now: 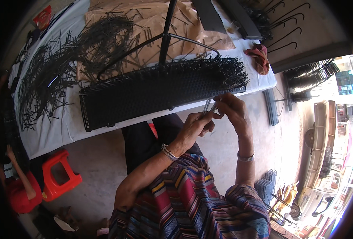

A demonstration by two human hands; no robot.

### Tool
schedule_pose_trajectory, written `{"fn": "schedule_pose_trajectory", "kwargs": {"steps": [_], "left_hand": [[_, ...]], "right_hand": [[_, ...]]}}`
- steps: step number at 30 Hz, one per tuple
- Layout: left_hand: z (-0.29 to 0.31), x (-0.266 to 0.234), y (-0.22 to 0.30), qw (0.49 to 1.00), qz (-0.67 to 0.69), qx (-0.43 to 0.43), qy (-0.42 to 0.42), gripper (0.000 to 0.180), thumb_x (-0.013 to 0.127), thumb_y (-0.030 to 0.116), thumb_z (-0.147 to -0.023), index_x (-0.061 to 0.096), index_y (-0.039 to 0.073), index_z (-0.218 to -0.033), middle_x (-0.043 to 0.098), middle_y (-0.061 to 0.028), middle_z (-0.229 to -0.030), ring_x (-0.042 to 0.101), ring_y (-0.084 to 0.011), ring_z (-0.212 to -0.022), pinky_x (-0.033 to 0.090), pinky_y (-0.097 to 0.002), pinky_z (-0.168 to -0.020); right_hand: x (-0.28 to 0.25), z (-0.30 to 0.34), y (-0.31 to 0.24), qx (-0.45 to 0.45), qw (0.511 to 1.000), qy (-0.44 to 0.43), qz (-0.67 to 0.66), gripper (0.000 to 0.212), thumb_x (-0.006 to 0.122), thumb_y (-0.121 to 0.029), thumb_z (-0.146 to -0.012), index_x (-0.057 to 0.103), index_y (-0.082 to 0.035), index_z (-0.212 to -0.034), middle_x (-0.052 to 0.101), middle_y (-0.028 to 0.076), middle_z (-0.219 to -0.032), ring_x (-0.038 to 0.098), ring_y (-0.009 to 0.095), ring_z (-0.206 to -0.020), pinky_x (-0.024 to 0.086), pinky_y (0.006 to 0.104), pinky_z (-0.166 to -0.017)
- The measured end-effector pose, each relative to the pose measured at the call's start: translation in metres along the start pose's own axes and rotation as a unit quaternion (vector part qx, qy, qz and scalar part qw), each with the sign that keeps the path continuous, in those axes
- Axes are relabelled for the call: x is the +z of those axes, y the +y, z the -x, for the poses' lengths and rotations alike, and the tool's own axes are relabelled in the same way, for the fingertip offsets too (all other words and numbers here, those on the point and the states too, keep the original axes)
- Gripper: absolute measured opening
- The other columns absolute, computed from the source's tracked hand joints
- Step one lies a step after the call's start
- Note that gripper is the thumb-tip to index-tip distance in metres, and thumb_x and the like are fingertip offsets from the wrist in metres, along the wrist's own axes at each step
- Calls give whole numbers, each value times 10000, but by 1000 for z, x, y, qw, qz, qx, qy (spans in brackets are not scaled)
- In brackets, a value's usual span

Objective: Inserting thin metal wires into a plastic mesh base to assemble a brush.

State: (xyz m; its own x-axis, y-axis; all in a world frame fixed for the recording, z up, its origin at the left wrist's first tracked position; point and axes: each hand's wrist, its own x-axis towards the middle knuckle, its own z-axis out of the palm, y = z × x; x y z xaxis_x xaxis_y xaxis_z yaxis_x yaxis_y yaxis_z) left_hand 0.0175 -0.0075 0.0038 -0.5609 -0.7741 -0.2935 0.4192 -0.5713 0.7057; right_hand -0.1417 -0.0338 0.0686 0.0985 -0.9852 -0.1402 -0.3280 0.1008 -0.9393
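A long black perforated panel point(132, 100) lies along the table's near edge, with many thin black strips point(224, 73) bristling from its far side and right end. Just off its near right edge, my left hand point(198, 125) is closed around a few thin, pale grey strips point(206, 105) that point up toward the panel. My right hand point(234, 111) is beside it, thumb and fingers pinched near the strips' upper ends. What sits between those right fingertips is too small to make out.
Heaps of loose black strips point(45, 83) cover the left of the white-covered table and brown paper point(144, 24). A black metal stand point(165, 42) rises behind the panel. A reddish cloth point(258, 59) lies at right. A red stool point(61, 175) and another person's arm point(23, 175) are at lower left.
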Motion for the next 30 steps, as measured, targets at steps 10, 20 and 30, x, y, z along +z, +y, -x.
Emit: {"fn": "schedule_pose_trajectory", "kwargs": {"steps": [10,20,30], "left_hand": [[-11,-10,11,999,6,-28,31,646,397,602,-939,631,26,-1114,597,-29,-611,343,-16,-450,222,-185,-397],[-20,-12,-11,990,80,-47,104,464,464,497,-961,607,56,-951,542,18,-642,299,-31,-462,233,-198,-423],[-14,-6,1,988,64,-61,124,437,480,508,-951,575,84,-898,432,51,-620,293,-28,-489,229,-194,-432]], "right_hand": [[-18,-15,-25,-16,998,61,25,80,542,-18,-910,594,42,-917,674,91,-791,644,137,-654,522,248,-617],[-4,-46,-2,-202,907,260,262,57,559,-5,-903,578,-19,-955,625,117,-723,661,182,-646,484,290,-555],[-2,-47,4,-168,914,249,273,65,554,-47,-927,602,-17,-960,635,67,-682,615,92,-595,459,235,-525]]}}
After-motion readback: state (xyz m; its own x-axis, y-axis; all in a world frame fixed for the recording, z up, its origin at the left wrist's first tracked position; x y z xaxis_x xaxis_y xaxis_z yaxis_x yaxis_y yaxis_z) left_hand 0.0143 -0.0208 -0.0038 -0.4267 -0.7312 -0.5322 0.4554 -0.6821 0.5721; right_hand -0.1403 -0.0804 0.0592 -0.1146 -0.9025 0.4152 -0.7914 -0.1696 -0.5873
